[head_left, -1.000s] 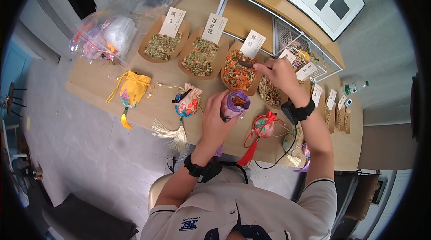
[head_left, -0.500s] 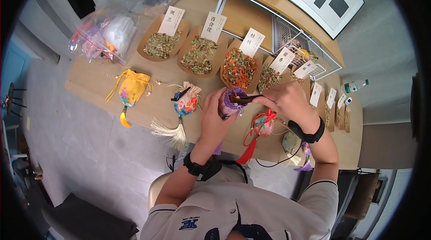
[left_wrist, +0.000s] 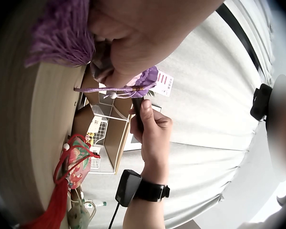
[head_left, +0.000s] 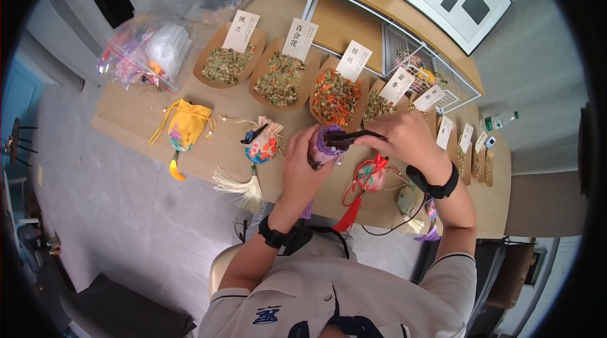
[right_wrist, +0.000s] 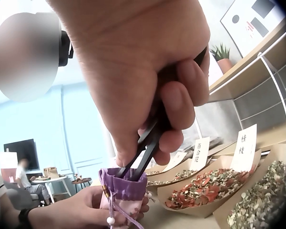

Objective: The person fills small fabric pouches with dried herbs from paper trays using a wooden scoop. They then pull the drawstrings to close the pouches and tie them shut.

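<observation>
A small purple drawstring pouch [head_left: 324, 148] stands mouth up in my left hand [head_left: 302, 164], whose fingers wrap round its sides. In the right wrist view, the pouch's gathered purple rim [right_wrist: 126, 183] and beaded cord show clearly. My right hand [head_left: 404, 139] grips a pair of dark tongs [right_wrist: 145, 155], and their two tips reach down into the pouch mouth, where they are hidden. A purple tassel [left_wrist: 62, 36] hangs from the pouch in the left wrist view. Just beyond the pouch sits a paper tray of orange and green dried herbs [head_left: 336, 96].
More herb trays with label cards, such as a green-brown one [head_left: 278, 82], line the table's back. Along the front lie a yellow pouch [head_left: 188, 124], a pink pouch [head_left: 262, 142] and a red-corded pouch [head_left: 371, 175]. A wooden shelf [head_left: 392, 16] stands behind. A cable runs from the right wrist.
My right hand has drawn the tongs from the orange herb tray back to the pouch and dipped their tips into its mouth. The left hand and pouch have stayed nearly in place.
</observation>
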Demonstrator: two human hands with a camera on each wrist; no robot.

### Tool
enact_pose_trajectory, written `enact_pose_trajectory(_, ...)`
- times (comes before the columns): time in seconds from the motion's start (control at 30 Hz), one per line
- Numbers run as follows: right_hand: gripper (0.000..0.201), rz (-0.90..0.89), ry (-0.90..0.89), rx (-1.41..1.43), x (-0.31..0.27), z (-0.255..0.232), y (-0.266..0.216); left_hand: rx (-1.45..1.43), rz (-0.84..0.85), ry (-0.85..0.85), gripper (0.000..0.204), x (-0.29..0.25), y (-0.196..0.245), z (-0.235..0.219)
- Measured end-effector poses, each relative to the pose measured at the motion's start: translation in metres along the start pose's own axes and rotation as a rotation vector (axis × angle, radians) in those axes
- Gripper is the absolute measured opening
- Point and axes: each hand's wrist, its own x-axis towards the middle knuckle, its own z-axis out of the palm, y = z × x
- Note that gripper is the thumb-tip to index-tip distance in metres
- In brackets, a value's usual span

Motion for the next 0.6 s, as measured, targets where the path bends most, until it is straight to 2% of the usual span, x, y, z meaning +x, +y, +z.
enact_pose_trajectory(0.13,0.037,0.078,-0.018,0.154,0.002,-0.001,0.018,0.012,0.008,-0.004,0.071,0.000,0.001,-0.001)
enact_pose_trajectory(0.27,0.034,0.358,-0.038,0.116,0.005,0.015,0.065,0.007,0.013,-0.002,0.071,0.000,0.000,0.000)
enact_pose_trajectory(0.4,0.034,0.425,-0.060,0.120,0.004,0.043,0.088,-0.001,0.010,-0.005,0.071,0.000,0.001,-0.001)
enact_pose_trajectory(0.6,0.037,0.420,-0.142,0.119,0.006,0.054,0.084,-0.004,-0.005,0.006,0.069,0.000,0.001,0.000)
